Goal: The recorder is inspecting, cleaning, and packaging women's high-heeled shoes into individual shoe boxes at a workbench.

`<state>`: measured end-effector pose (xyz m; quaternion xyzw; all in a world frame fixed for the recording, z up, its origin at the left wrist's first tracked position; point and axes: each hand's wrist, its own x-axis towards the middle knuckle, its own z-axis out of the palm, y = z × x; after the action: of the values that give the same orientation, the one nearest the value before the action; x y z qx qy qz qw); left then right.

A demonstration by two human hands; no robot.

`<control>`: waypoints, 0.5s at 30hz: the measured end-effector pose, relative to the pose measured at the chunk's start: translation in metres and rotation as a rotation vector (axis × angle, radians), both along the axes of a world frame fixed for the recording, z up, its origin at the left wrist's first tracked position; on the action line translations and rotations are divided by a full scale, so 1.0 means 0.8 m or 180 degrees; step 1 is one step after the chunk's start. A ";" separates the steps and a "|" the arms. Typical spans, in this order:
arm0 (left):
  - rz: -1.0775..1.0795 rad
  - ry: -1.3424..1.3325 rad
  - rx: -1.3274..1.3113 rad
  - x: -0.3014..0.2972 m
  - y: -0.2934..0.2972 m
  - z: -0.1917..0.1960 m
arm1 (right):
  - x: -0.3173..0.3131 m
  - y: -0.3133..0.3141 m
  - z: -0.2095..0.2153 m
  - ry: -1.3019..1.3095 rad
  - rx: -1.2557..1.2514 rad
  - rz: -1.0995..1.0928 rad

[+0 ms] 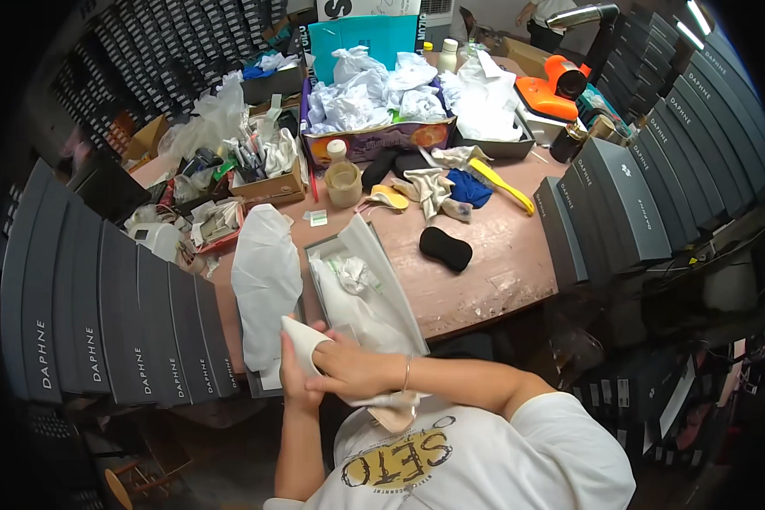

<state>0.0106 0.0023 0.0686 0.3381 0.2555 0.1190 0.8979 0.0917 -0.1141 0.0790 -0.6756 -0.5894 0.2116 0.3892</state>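
Note:
Close to my body, over the near edge of the table, I hold a white shoe (303,335) with a pointed toe. Its toe points up and away to the left, and a beige part (393,418) shows below my right wrist. My left hand (294,374) is wrapped around the toe end from the left. My right hand (355,367) is closed over the shoe's opening, its fingertips partly hidden there. Just beyond is an open grey shoe box (397,274) with white tissue paper (348,297) and a crumpled wad inside. Another white sheet (266,268) lies left of it.
Grey shoe boxes stand in rows at left (123,314) and right (608,204). A black sponge (445,249), a yellow-handled brush (501,185), rags (433,189) and a jar (343,184) lie farther back. Behind them is a carton of crumpled paper (374,140).

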 end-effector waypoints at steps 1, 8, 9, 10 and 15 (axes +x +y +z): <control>0.0089 0.0092 0.0141 0.001 0.003 -0.009 | 0.001 -0.006 0.011 -0.0074 -0.0150 0.0124; 0.0132 0.0591 0.0029 -0.003 0.020 -0.051 | -0.021 0.012 -0.024 0.0022 -0.0404 -0.0059; 0.0104 0.0590 0.0016 -0.005 0.020 -0.042 | -0.024 0.018 -0.025 0.0229 -0.0093 -0.0281; 0.0206 0.0648 -0.0015 -0.011 0.013 -0.039 | -0.028 0.013 -0.023 0.0280 -0.0270 -0.0221; 0.0076 0.0602 0.0404 -0.020 -0.018 -0.022 | -0.030 -0.024 -0.009 0.0274 -0.0511 0.0052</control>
<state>-0.0053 -0.0122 0.0508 0.4008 0.3350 0.1132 0.8452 0.0676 -0.1336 0.0717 -0.6900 -0.5588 0.2902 0.3570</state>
